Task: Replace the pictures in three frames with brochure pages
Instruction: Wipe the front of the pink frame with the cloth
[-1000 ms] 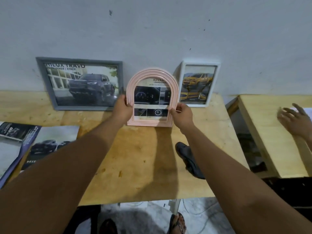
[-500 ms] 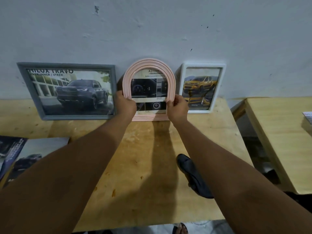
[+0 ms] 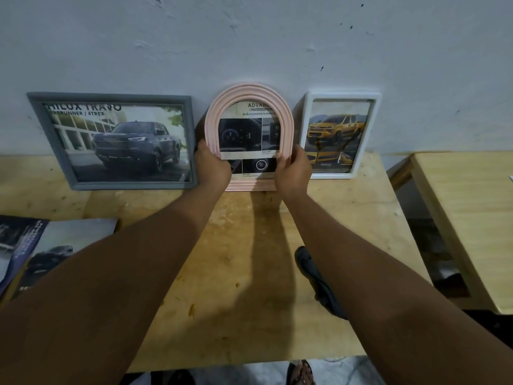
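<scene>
Frames, three in all, stand in a row at the back of the tabletop [image 3: 244,245], against the wall [image 3: 249,37]. On the left is a wide grey frame [image 3: 116,141] showing a dark pickup truck. In the middle is a pink arched frame [image 3: 248,90] holding a page with dashboard photos. On the right is an upright white frame [image 3: 340,134] with a yellow truck picture. Both hands are on the pink one. The left hand [image 3: 212,165] has its grip clamped on the lower left edge. The right hand [image 3: 293,169] has its grip clamped on the lower right edge, fingers curled over the rim. The frame's base sits at the tabletop.

Two brochure sheets [image 3: 41,254] overlap at the near left edge, well apart from the frames. One dark object [image 3: 308,262] lies partly hidden under the right forearm; what it is cannot be told.

The tabletop is pale scuffed plywood with a few stains. A second table [image 3: 472,218] of lighter wood stands just beside it on the right. The wall is plain grey-white with small marks. One sandalled foot [image 3: 301,372] shows on the floor below the near edge.
</scene>
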